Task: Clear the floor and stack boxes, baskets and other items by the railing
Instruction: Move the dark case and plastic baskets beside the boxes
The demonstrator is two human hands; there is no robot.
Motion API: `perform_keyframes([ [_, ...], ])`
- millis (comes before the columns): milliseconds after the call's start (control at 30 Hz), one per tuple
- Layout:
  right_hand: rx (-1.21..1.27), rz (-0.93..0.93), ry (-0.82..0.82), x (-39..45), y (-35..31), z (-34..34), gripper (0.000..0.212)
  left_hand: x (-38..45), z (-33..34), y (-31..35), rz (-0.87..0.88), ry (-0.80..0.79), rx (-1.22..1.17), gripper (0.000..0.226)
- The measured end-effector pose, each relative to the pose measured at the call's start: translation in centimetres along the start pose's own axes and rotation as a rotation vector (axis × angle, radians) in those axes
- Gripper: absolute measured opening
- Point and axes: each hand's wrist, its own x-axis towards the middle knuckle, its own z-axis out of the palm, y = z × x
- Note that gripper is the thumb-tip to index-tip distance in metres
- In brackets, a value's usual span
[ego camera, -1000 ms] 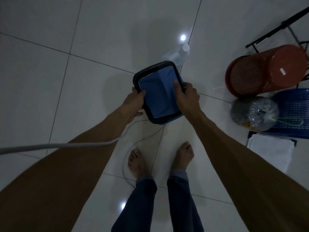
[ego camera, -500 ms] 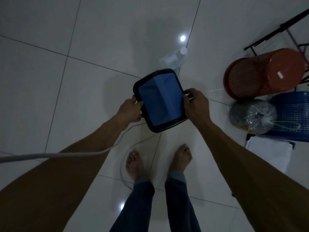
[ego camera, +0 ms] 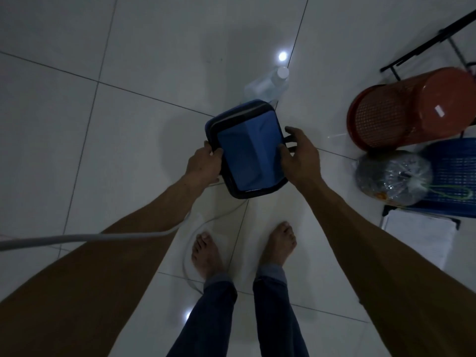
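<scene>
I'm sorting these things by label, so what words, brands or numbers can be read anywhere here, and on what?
No text can be read.
Red basket: a small white sticker on its base, too small and blurred to read.
Blue bag, held by the left hand and right hand: no print shows.
Clear bottle, tied plastic bag, blue basket: no label shows.

The room was dim; two small ceiling-light glares shone on the glossy floor [ego camera: 77, 124] at twelve and six o'clock, edges bowed by wide-angle distortion.
</scene>
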Motion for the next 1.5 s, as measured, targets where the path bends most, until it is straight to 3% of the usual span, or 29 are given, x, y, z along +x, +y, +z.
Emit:
perform_keyframes([
  [133, -0.046, 0.085, -0.068, 0.8, -0.4, 0.5, 0.043, -0.1, 0.3, 0.1, 0.078, 0.037, 0.102, 0.06],
  [267, -0.04, 0.061, -0.033, 1.2, -1.1, 0.5, 0.039, 0.1, -0.1, 0.1, 0.117, 0.072, 0.151, 0.061],
  [433, -0.058, 0.007, -0.004, 1.7, -1.3, 0.5, 0.037, 0.1, -0.7, 0.8, 0.073, 0.076, 0.15, 0.064],
  [733, 0.027, 0.157, -0.111, 2.0, -0.9, 1.1, 0.04, 0.3, -1.2, 0.6, -0.032, -0.014, 0.028, 0.063],
  [900, 0.012, 0.11, -0.095, 2.2, -0.9, 0.9, 0.039, 0.4, -1.3, 0.3, 0.065, 0.05, 0.07, 0.051],
  [1067, 0.043, 0.048, -0.037, 1.5, -0.9, 0.9, 0.036, 0.6, -1.2, -0.7, 0.195, 0.154, 0.217, 0.059],
  [1333, 0.033, 0.048, -0.023, 1.2, -1.3, 0.8, 0.035, 0.6, -1.5, 0.5, 0.139, 0.116, 0.283, 0.059],
  [1500, -0.018, 0.082, -0.121, 1.7, -1.1, 1.1, 0.042, 1.2, -1.4, 1.1, 0.104, 0.105, 0.319, 0.06],
])
